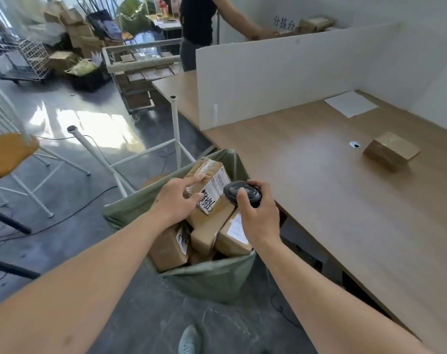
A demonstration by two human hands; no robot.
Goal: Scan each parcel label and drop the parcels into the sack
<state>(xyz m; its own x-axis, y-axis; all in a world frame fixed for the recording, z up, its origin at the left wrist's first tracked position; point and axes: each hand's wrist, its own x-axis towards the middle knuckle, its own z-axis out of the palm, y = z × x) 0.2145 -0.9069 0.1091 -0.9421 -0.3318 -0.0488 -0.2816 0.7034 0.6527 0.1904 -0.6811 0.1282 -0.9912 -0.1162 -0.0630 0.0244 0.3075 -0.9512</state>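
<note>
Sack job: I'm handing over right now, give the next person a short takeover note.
Left hand holds the labelled parcel above the green sack.
Right hand grips the black scanner, close to that parcel's label.
Done: several parcels already lie in the sack.
Left: whether this label has been scanned cannot be told; then drop it in. One more parcel on the table waits to be scanned and dropped.
</note>
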